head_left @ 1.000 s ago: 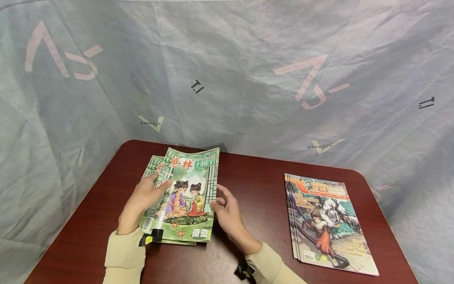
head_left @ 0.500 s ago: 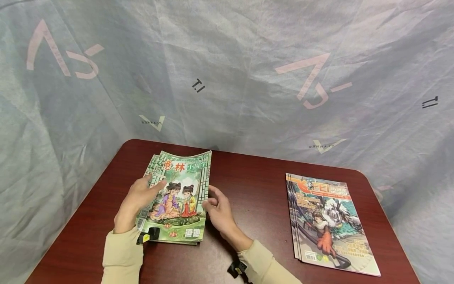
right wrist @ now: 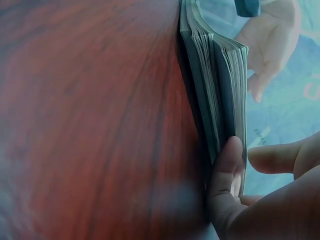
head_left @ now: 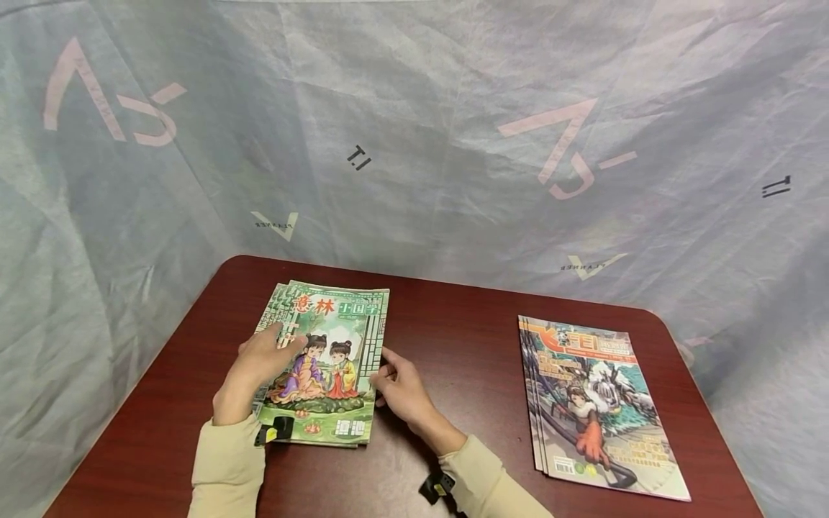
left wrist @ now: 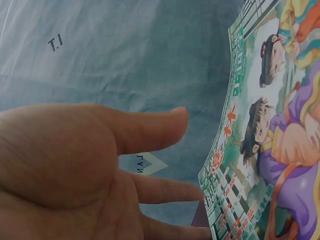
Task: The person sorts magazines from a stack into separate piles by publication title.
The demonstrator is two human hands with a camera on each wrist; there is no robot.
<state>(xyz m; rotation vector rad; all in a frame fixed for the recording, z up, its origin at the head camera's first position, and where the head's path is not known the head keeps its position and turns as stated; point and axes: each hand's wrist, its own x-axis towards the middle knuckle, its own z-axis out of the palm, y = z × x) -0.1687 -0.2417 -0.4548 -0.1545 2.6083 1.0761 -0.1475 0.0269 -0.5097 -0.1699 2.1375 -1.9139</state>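
A green magazine (head_left: 333,414), two robed figures on its cover, tops a small stack of matching magazines (head_left: 267,314) left of centre on the table. My left hand (head_left: 259,363) is at the stack's left edge, its straight thumb over the cover. In the left wrist view its thumb and fingers (left wrist: 165,190) stretch out straight beside the cover. At the right edge, my right hand (head_left: 409,394) pinches the top magazine. From the right wrist, the page edges (right wrist: 232,75) show, with one fingertip (right wrist: 232,150) against them and the thumb at the cover.
Another stack of magazines (head_left: 599,410), slightly fanned at its left side, lies on the right of the dark red table (head_left: 460,345). A grey printed cloth (head_left: 427,144) hangs behind the table and on both sides.
The top green magazine has moved left and down onto the stack, more nearly lined up with it. Its curved top edge now lies flat. Both hands have shifted slightly with it.
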